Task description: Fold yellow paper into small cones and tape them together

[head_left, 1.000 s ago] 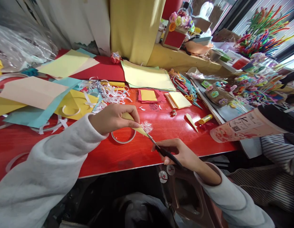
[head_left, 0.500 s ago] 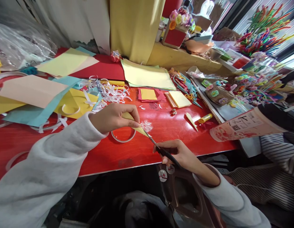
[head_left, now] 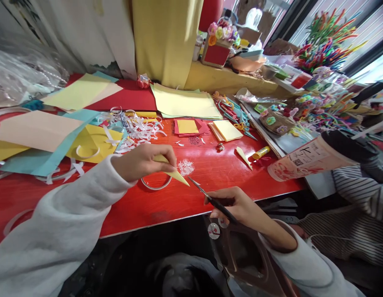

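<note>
My left hand (head_left: 151,160) pinches a folded piece of pale yellow paper (head_left: 178,177), whose pointed tip sticks out to the right. In my right hand (head_left: 233,204) is a pair of black-handled scissors (head_left: 206,194). The blades point up and left, their tips just beside the paper's point but apart from it. Below my left hand a white ring (head_left: 156,187) lies on the red table (head_left: 179,206). A small heap of white paper shreds (head_left: 186,167) lies behind the paper's tip.
Stacked pale yellow sheets (head_left: 185,101) lie at the back, with small square papers (head_left: 227,130) nearer. A folded paper cone (head_left: 243,158) and a glue stick (head_left: 261,152) rest by a tilted drink cup (head_left: 308,161) at right. White paper strips (head_left: 142,132) and coloured sheets (head_left: 39,130) cover the left.
The scissor blades have come off the paper, leaving a gap between them and its tip. My left hand still pinches the paper. The whole view has shifted slightly.
</note>
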The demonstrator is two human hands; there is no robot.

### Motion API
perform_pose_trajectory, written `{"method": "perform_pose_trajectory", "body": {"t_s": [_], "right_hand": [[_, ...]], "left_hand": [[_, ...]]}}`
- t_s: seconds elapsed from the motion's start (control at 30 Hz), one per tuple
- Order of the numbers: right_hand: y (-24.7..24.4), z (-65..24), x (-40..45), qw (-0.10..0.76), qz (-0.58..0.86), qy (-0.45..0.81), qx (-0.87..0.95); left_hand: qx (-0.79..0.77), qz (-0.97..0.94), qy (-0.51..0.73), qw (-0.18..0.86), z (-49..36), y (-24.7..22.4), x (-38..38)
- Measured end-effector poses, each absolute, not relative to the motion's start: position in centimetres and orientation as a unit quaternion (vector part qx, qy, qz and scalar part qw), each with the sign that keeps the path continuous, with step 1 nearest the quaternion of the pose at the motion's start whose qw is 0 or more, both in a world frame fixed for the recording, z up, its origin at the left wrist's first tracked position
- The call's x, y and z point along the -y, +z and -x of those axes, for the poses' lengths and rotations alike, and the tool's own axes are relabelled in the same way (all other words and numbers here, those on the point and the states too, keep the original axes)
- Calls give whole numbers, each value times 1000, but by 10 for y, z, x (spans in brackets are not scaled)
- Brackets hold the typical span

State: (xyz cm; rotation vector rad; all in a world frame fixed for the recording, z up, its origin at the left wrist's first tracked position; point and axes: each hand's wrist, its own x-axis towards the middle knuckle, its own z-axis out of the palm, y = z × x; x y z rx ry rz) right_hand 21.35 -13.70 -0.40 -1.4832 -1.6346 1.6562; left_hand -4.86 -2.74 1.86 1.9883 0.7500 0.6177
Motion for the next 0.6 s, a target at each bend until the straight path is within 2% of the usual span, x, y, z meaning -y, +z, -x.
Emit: {"method": "perform_pose_trajectory", "body": {"t_s": [0.1,0.17,0.2,0.33,0.5,0.57,0.6], "right_hand": [[-9,-238,138,192,613,483,595],[-17,-262,134,203,678,323,628],[-22,-275,131,182,693,253,650],[-37,-315,119,135,713,67,685],[-26,-302,111,19,726,-106,680],[-16,-275,107,70,739,-128,657],[-11,-259,104,117,725,-81,673]], "left_hand": [[-376,-750,357,410,63,26,22],[-431,-721,406,360,67,27,19],[-441,-717,418,342,67,25,17],[-430,-755,364,336,54,6,13],[-427,-815,376,112,38,-10,19],[-394,-830,391,49,34,-10,25],[-387,-832,398,18,33,-10,28]]}}
